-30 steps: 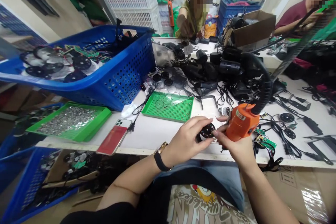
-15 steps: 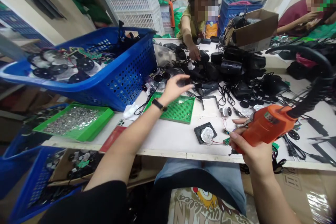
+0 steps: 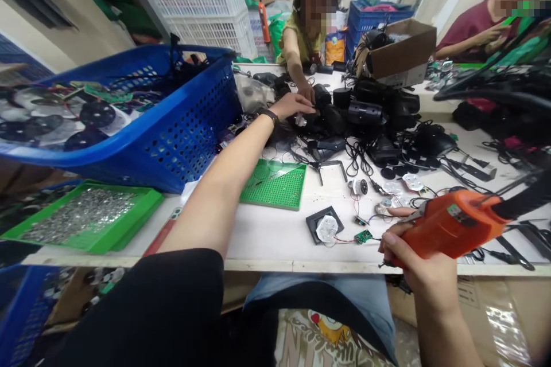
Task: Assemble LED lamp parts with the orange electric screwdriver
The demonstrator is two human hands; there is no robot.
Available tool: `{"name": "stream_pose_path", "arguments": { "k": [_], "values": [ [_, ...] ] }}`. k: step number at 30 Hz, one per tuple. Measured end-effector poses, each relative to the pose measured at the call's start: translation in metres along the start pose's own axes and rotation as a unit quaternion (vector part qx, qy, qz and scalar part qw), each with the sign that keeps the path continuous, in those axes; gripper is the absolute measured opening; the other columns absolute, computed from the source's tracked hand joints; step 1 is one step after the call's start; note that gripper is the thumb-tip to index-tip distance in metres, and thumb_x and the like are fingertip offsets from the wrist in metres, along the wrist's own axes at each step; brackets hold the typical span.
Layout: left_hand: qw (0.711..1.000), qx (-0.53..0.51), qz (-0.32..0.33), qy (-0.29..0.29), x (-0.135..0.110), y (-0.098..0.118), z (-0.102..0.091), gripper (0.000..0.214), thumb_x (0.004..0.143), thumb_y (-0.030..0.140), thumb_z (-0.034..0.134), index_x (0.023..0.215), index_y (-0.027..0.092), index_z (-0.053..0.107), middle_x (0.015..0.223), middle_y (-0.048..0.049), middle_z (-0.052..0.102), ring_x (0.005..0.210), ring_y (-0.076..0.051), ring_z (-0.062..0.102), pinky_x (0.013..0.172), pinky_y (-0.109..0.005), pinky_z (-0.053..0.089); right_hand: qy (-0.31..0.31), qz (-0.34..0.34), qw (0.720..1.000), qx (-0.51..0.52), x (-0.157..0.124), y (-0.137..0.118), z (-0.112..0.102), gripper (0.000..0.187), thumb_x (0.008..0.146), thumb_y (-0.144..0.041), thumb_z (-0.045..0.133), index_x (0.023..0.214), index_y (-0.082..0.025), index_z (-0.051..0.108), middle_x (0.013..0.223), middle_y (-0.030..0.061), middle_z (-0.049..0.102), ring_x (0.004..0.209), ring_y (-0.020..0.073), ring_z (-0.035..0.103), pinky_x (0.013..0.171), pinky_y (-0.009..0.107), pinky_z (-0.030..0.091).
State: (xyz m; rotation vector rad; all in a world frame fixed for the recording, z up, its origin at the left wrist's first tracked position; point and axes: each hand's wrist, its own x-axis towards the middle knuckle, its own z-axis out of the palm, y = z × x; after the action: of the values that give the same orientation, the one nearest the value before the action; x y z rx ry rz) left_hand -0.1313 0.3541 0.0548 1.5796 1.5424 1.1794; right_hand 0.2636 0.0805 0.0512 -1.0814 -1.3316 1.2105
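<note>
My left hand (image 3: 293,105) reaches across the bench over the pile of black plastic housings (image 3: 365,112), fingers stretched forward, close to a co-worker's hand (image 3: 306,92). Its thumb is mostly hidden, and I see nothing held in it. My right hand (image 3: 424,258) grips an orange electric screwdriver (image 3: 456,223) near the bench's front edge, its bit pointing down and left. Left of the bit lie a small green circuit board (image 3: 364,237) and a black square frame (image 3: 316,221) with a clear round lens part (image 3: 327,229) on it, joined by thin wires.
A green perforated tray (image 3: 275,198) lies below my left forearm. At the left stand a large blue basket (image 3: 189,126) of parts and a green tray (image 3: 142,223) of small metal pieces. An open cardboard box (image 3: 404,60) sits at the back. Black cables (image 3: 361,155) spread over the bench.
My left hand has moved forward from above the green perforated tray to the black pile. My right hand still holds the screwdriver, at almost the same place. The view has shifted slightly right.
</note>
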Motion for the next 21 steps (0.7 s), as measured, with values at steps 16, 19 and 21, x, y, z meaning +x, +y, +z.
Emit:
{"name": "stream_pose_path", "arguments": {
  "k": [16, 19, 21],
  "values": [
    [0.92, -0.325, 0.215, 0.042, -0.138, 0.103, -0.051, 0.059, 0.066, 0.067, 0.08, 0.105, 0.024, 0.074, 0.093, -0.0029, 0.072, 0.098, -0.023, 0.063, 0.112, -0.047, 0.046, -0.07, -0.029, 0.997, -0.004, 0.018, 0.011, 0.014, 0.028, 0.079, -0.033, 0.082, 0.099, -0.02, 0.067, 0.065, -0.001, 0.066, 0.051, 0.0142, 0.058, 0.046, 0.028, 0.047],
    [0.903, -0.347, 0.251, 0.036, -0.184, 0.113, -0.044, 0.054, 0.073, 0.065, 0.078, 0.104, 0.02, 0.077, 0.087, -0.0028, 0.072, 0.09, -0.02, 0.068, 0.104, -0.044, 0.052, -0.07, -0.029, 0.997, 0.0, 0.018, 0.012, 0.014, 0.034, 0.078, -0.033, 0.083, 0.104, -0.02, 0.066, 0.062, -0.0022, 0.065, 0.051, 0.0149, 0.059, 0.048, 0.029, 0.049],
    [0.927, -0.334, 0.17, -0.004, -0.215, 0.109, -0.034, 0.047, 0.074, 0.055, 0.081, 0.103, 0.018, 0.079, 0.087, -0.0039, 0.075, 0.086, -0.02, 0.072, 0.09, -0.039, 0.059, -0.063, -0.03, 0.998, 0.003, 0.017, 0.011, 0.014, 0.036, 0.077, -0.034, 0.084, 0.105, -0.02, 0.066, 0.061, -0.0027, 0.064, 0.051, 0.0153, 0.059, 0.049, 0.03, 0.049]
  ]
}}
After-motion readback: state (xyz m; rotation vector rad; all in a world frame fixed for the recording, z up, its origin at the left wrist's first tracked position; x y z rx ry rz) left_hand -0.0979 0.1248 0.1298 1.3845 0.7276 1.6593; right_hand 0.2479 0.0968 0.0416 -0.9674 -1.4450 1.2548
